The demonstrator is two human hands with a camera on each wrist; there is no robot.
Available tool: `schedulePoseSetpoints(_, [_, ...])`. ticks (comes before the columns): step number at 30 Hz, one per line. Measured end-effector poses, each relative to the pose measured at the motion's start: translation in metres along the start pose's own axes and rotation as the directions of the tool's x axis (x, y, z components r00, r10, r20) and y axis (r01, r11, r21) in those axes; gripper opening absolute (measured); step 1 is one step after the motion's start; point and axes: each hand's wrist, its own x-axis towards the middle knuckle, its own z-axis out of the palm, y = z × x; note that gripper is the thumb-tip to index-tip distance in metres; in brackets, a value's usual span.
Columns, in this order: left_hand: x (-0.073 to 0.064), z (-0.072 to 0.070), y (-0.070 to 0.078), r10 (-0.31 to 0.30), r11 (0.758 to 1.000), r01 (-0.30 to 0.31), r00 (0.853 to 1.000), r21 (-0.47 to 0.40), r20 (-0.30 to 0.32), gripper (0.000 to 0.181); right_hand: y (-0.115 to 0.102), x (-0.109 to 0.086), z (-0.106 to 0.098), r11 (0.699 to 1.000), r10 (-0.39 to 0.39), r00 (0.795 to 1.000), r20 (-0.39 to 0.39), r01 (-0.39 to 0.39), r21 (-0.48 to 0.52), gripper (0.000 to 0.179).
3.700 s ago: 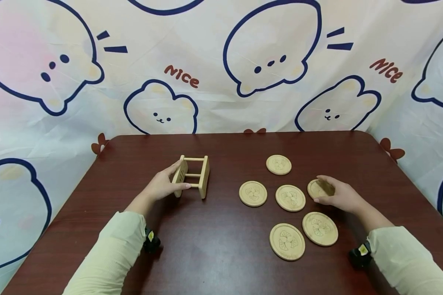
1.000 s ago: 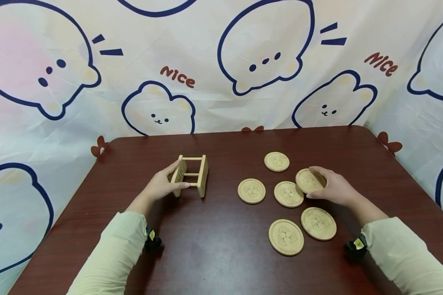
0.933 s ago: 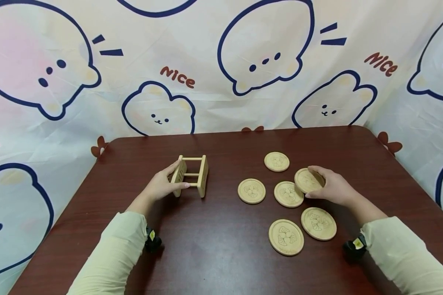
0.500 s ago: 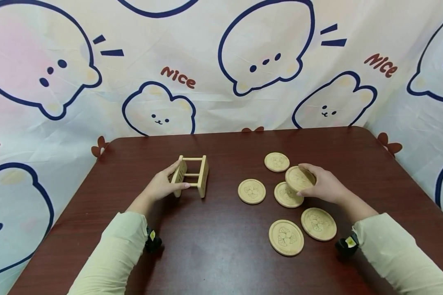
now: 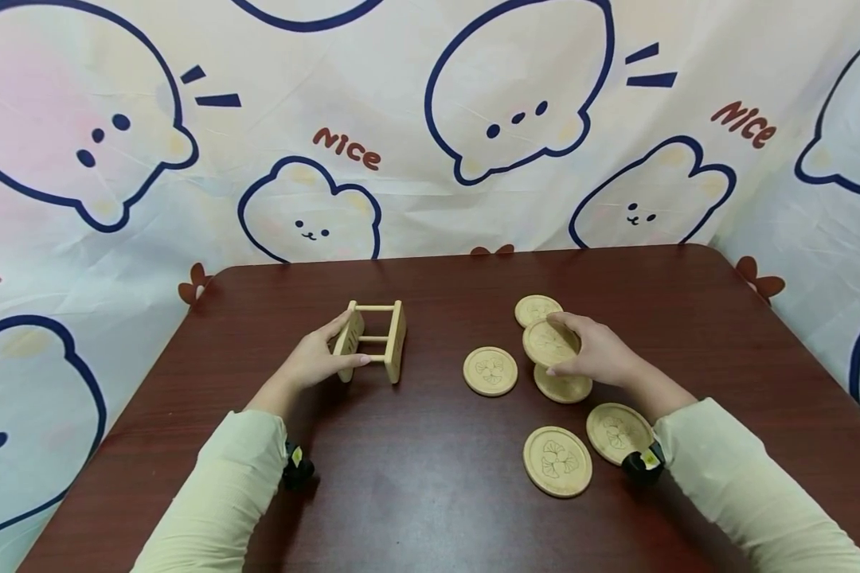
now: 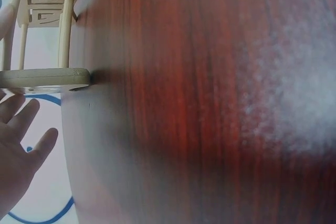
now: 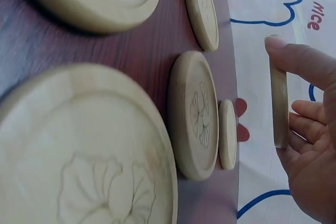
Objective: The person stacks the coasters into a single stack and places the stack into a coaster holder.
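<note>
My left hand (image 5: 310, 362) grips the left side panel of a small light-wood coaster rack (image 5: 397, 344), made of two side panels joined by thin dowels. In the left wrist view, cut-out slots mark the rack's far panel (image 6: 51, 4). My right hand (image 5: 602, 352) pinches a round wooden coaster (image 5: 550, 342) by its right edge. The right wrist view shows this coaster (image 7: 280, 109) edge-on, raised above the others, between thumb and fingers. In the head view it overlaps one engraved coaster (image 5: 563, 387) below and another coaster (image 5: 536, 307) behind.
More round coasters lie flat: one left (image 5: 490, 372), one near the front (image 5: 557, 461), and one (image 5: 614, 432) partly behind the black right wrist camera (image 5: 643, 464). The dark reddish table (image 5: 416, 493) meets a cartoon-printed cloth (image 5: 416, 207) at its back edge.
The right hand has lifted its coaster from the right side of the group and carried it left over the middle coaster. The left hand stays on the rack.
</note>
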Motion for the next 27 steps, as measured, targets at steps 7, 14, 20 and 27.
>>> schedulePoseSetpoints(7, [-0.001,-0.001,0.001,0.003,1.000,-0.003,1.000,0.001,-0.002,0.098,-0.004,0.007,0.006,1.000,-0.014,1.000,-0.005,0.014,-0.011,0.081])
schedulePoseSetpoints(14, [-0.002,-0.001,0.001,-0.005,1.000,0.005,1.000,-0.004,0.001,0.097,-0.009,0.012,0.012,0.999,-0.045,0.999,0.001,0.045,-0.016,0.080])
schedulePoseSetpoints(20, [-0.001,-0.001,0.001,-0.003,1.000,0.003,1.000,0.002,0.000,0.095,-0.013,0.018,0.019,0.998,-0.056,0.998,0.019,0.056,0.005,0.081])
schedulePoseSetpoints(27, [0.000,0.000,0.000,-0.002,1.000,0.002,1.000,0.005,-0.006,0.094,-0.017,0.024,0.027,0.995,-0.099,0.995,0.029,0.099,0.003,0.080])
